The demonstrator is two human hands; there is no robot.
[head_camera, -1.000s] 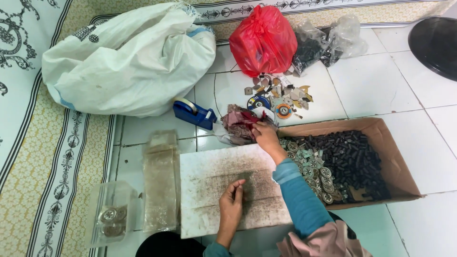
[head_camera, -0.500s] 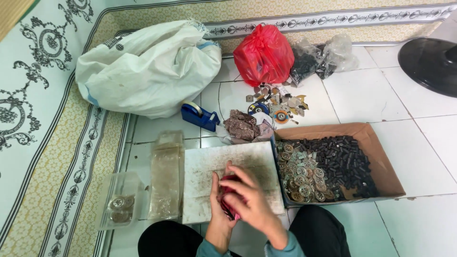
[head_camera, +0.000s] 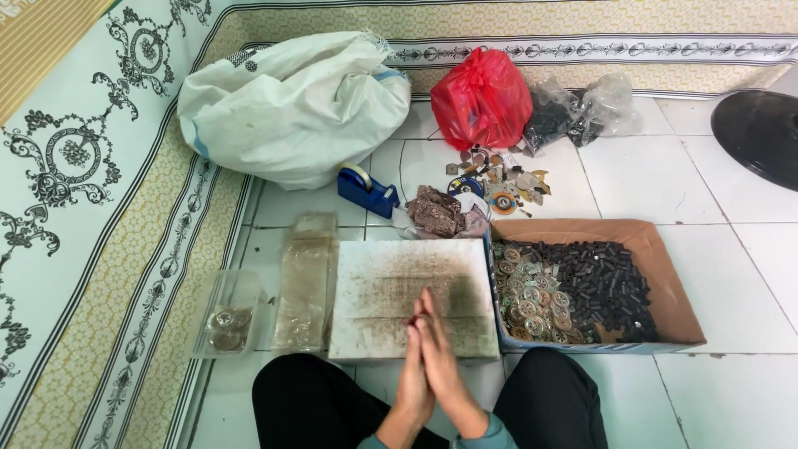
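My left hand (head_camera: 409,370) and my right hand (head_camera: 445,366) are pressed flat together, palm to palm, fingers pointing away from me. A small dark reddish piece (head_camera: 411,319) peeks out at the fingertips between them. They hover over the near edge of a stained white board (head_camera: 374,278) lying on the tiled floor in front of my crossed legs. Beyond the board lies a heap of brownish-red scraps (head_camera: 434,212).
A cardboard box (head_camera: 669,278) on the right holds black cylinders and silver discs. Left of the board lie clear plastic packs (head_camera: 306,278) and a clear tub (head_camera: 226,316) with discs. Farther off: blue tape dispenser (head_camera: 366,189), white sack (head_camera: 291,104), red bag (head_camera: 482,96), loose small parts (head_camera: 499,179).
My right hand came back from the scrap heap with a dark reddish piece. Both hands met over the board and now lie flat against each other.
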